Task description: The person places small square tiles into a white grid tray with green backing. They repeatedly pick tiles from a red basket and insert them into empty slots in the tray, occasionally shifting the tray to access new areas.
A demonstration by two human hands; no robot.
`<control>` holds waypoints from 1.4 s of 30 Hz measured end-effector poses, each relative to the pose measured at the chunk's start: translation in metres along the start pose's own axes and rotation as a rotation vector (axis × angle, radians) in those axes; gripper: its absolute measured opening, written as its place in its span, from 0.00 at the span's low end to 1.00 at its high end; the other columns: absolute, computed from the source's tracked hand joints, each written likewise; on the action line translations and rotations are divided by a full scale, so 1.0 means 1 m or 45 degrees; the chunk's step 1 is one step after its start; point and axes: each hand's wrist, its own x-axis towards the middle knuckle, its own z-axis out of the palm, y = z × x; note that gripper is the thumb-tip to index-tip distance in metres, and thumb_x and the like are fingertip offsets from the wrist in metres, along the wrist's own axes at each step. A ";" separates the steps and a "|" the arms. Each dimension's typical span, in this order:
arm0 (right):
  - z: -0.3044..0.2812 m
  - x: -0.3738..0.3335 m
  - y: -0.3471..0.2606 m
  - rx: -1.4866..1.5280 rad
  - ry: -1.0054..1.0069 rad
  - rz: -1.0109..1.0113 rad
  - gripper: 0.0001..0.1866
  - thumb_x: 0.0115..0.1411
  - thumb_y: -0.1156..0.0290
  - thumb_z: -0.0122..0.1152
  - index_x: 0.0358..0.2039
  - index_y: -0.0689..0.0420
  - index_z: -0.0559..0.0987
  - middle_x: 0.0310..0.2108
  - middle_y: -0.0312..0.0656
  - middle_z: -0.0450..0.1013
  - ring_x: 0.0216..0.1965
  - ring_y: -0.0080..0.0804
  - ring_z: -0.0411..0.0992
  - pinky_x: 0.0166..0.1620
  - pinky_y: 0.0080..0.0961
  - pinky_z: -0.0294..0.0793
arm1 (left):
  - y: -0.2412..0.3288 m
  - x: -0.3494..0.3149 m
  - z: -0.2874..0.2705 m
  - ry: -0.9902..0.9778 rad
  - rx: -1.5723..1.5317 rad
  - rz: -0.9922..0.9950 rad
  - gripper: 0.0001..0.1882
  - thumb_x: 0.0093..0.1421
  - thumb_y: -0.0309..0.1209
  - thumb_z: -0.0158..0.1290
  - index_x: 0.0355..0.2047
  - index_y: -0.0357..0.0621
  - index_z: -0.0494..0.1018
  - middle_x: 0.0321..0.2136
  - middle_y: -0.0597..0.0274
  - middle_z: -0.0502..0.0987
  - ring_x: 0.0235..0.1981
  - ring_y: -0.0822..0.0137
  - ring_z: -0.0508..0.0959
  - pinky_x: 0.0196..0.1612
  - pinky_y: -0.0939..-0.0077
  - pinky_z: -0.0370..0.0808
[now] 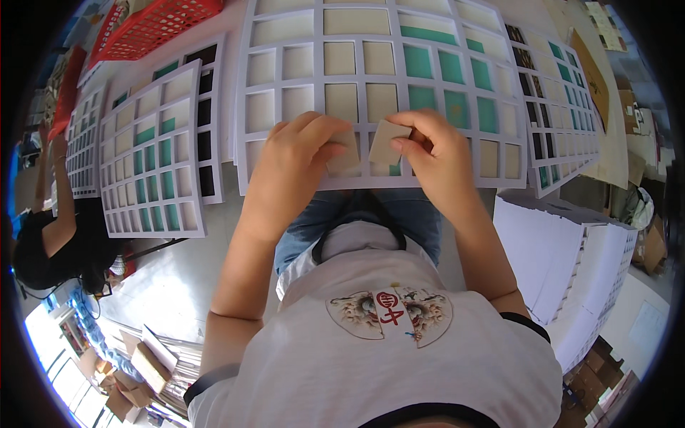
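A white die-cut grid sheet (314, 68) with many square windows lies on the table in front of me. Some windows show beige card, others green. My left hand (296, 167) rests on the sheet's near edge and presses a beige cardboard square (345, 158) down with its fingertips. My right hand (435, 153) pinches a second beige cardboard square (387, 141), tilted slightly, just above the near row of windows. The two squares sit side by side, almost touching.
More grid sheets lie to the left (153, 153) and right (560, 107). A red plastic basket (153, 27) stands at the far left. A stack of white sheets (564, 250) sits at my right. Another person (57, 228) sits at the left.
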 end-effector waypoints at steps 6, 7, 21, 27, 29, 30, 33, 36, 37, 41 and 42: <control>-0.002 0.003 -0.007 -0.036 0.003 0.000 0.15 0.53 0.87 0.62 0.41 0.62 0.80 0.34 0.39 0.70 0.27 0.22 0.67 0.31 0.19 0.67 | 0.005 -0.011 0.016 0.095 0.171 0.046 0.17 0.49 0.19 0.60 0.41 0.43 0.77 0.46 0.57 0.72 0.50 0.51 0.71 0.52 0.58 0.68; -0.002 0.003 -0.009 -0.013 0.010 0.050 0.15 0.52 0.87 0.62 0.41 0.62 0.80 0.34 0.39 0.70 0.27 0.23 0.68 0.31 0.19 0.67 | 0.003 -0.018 0.018 0.084 0.218 0.040 0.18 0.48 0.19 0.60 0.41 0.44 0.78 0.47 0.57 0.72 0.52 0.51 0.69 0.54 0.58 0.67; -0.024 -0.024 0.004 -0.826 0.105 -0.494 0.23 0.53 0.68 0.67 0.50 0.57 0.77 0.52 0.46 0.69 0.52 0.46 0.66 0.54 0.41 0.65 | -0.142 -0.192 -0.092 1.539 0.921 -1.113 0.31 0.64 0.36 0.55 0.63 0.38 0.59 0.60 0.49 0.60 0.60 0.53 0.66 0.59 0.61 0.71; -0.136 -0.008 0.065 -0.556 0.619 0.386 0.28 0.66 0.53 0.55 0.60 0.57 0.71 0.58 0.45 0.67 0.60 0.42 0.63 0.62 0.37 0.59 | -0.117 -0.101 -0.057 0.895 -0.581 -0.484 0.28 0.72 0.44 0.40 0.64 0.37 0.62 0.60 0.48 0.68 0.62 0.58 0.67 0.65 0.62 0.61; -0.161 -0.019 0.087 0.205 0.389 0.712 0.30 0.68 0.48 0.49 0.61 0.58 0.69 0.61 0.43 0.66 0.62 0.36 0.61 0.64 0.36 0.57 | -0.141 -0.066 -0.049 0.679 -0.635 -0.530 0.31 0.72 0.48 0.36 0.64 0.37 0.61 0.62 0.48 0.66 0.63 0.58 0.65 0.66 0.63 0.59; -0.160 -0.026 0.105 0.378 0.332 0.733 0.33 0.68 0.47 0.50 0.63 0.59 0.67 0.63 0.44 0.64 0.64 0.35 0.59 0.65 0.34 0.55 | -0.149 -0.049 -0.044 0.587 -0.701 -0.595 0.31 0.72 0.50 0.36 0.64 0.37 0.61 0.62 0.48 0.66 0.63 0.58 0.66 0.66 0.63 0.59; -0.156 -0.028 0.128 0.616 0.217 0.717 0.39 0.66 0.45 0.52 0.66 0.62 0.61 0.66 0.46 0.59 0.67 0.33 0.56 0.66 0.30 0.53 | -0.153 -0.012 -0.034 0.347 -1.032 -0.828 0.34 0.70 0.54 0.36 0.65 0.38 0.60 0.62 0.49 0.65 0.63 0.58 0.66 0.66 0.65 0.60; -0.122 -0.008 0.092 0.402 0.208 0.600 0.41 0.65 0.45 0.53 0.66 0.63 0.59 0.65 0.48 0.61 0.65 0.35 0.58 0.65 0.31 0.56 | -0.143 -0.003 -0.052 0.229 -1.345 -0.941 0.37 0.69 0.57 0.37 0.65 0.38 0.59 0.62 0.50 0.65 0.62 0.58 0.66 0.66 0.66 0.60; -0.115 -0.001 0.091 0.416 0.181 0.558 0.40 0.65 0.45 0.54 0.66 0.63 0.60 0.64 0.48 0.61 0.65 0.35 0.59 0.64 0.31 0.57 | -0.138 -0.002 -0.062 0.212 -1.411 -0.942 0.38 0.69 0.59 0.37 0.65 0.39 0.59 0.62 0.51 0.65 0.62 0.58 0.66 0.65 0.66 0.60; -0.118 0.011 0.084 0.744 0.114 0.738 0.38 0.63 0.50 0.57 0.65 0.64 0.62 0.61 0.48 0.65 0.61 0.36 0.64 0.62 0.31 0.62 | -0.140 -0.010 -0.076 0.155 -1.182 -0.986 0.37 0.66 0.53 0.48 0.65 0.38 0.58 0.59 0.54 0.67 0.59 0.61 0.68 0.61 0.69 0.65; -0.120 0.009 0.083 0.799 0.112 0.718 0.38 0.62 0.52 0.59 0.64 0.64 0.62 0.60 0.47 0.66 0.60 0.35 0.65 0.61 0.30 0.62 | -0.145 -0.011 -0.075 0.132 -1.029 -1.015 0.37 0.65 0.51 0.51 0.65 0.38 0.58 0.59 0.54 0.68 0.58 0.62 0.68 0.60 0.70 0.65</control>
